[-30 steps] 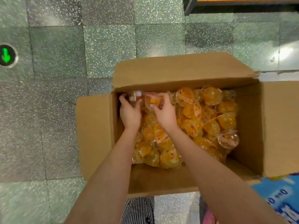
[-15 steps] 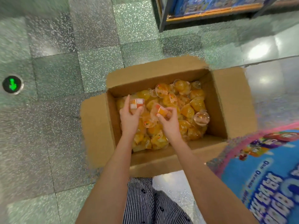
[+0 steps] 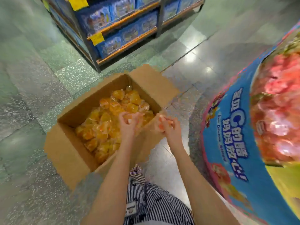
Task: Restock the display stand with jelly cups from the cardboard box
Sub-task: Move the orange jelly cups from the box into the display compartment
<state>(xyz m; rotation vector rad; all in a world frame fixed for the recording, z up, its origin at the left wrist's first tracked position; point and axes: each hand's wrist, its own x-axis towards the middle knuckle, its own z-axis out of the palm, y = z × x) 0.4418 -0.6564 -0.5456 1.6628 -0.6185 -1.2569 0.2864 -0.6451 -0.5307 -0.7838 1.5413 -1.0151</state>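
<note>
Though blurred all over, readable enough: shelf rack of blue packs beyond cardboard box, box open on tiled floor, heaped with orange jelly cups. Round display stand close at right, pink-red contents smeared. Striped trousers below. Left hand over box's near right corner, fingers curled round one cup. Right hand just outside box rim, between box and stand, clutching second cup.

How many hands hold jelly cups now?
2. The left hand grips a jelly cup above the cardboard box; the right hand grips another over its right wall.
</note>
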